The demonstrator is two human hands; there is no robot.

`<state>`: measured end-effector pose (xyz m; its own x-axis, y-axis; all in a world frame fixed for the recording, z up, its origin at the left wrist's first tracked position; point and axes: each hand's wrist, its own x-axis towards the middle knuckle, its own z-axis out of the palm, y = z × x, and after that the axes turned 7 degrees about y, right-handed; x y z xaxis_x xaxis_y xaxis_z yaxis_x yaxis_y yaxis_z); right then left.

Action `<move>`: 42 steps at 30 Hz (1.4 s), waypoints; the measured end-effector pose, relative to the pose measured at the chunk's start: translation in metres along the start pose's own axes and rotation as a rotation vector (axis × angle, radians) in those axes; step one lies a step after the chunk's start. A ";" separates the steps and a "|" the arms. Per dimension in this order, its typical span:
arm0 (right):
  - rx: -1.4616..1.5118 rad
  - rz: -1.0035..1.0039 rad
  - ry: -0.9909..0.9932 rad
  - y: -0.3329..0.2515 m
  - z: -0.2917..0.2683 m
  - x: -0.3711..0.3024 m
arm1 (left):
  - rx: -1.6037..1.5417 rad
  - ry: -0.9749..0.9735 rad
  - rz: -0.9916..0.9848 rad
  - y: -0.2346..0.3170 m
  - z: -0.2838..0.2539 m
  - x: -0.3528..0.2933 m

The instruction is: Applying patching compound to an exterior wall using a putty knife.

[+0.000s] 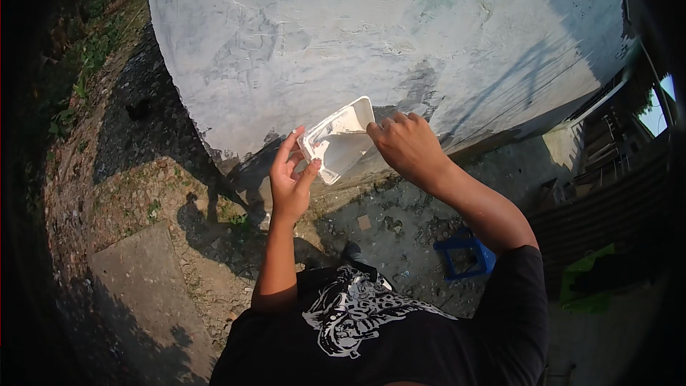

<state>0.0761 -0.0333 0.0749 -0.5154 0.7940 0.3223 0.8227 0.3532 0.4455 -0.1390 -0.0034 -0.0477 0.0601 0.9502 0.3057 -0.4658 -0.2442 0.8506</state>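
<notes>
In the middle of the frame, a white rectangular tray [362, 111] is held up tilted, its long axis slanting from lower left to upper right, one narrow end pointing toward the painted wall [343, 36]. The person's left hand [289, 180] has its grip closed on the tray's left side, thumb at the rim. White paste [321, 149] clings inside. The right hand [409, 144] curls at the tray's right edge (whether its grip grasps anything, one cannot tell). A blue stool [464, 256] stands lower right.

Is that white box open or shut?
Open: no lid covers the box, and its inside shows, with white smears.
</notes>
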 end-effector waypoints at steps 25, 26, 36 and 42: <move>0.314 0.006 -0.256 -0.002 0.005 0.021 | 0.018 0.117 0.100 -0.019 0.012 -0.016; 0.336 -0.001 -0.269 -0.003 0.005 0.021 | 0.009 0.118 0.071 -0.018 0.012 -0.017; 0.614 0.073 -0.412 -0.003 0.016 0.021 | 0.035 0.116 0.017 -0.028 0.020 -0.029; 0.774 0.158 -0.570 0.018 0.026 0.018 | 0.008 0.074 -0.003 -0.035 0.031 -0.031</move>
<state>0.0875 0.0002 0.0672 -0.3601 0.9084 -0.2123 0.9074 0.2881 -0.3060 -0.0971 -0.0304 -0.0733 -0.0039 0.9626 0.2710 -0.4582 -0.2426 0.8551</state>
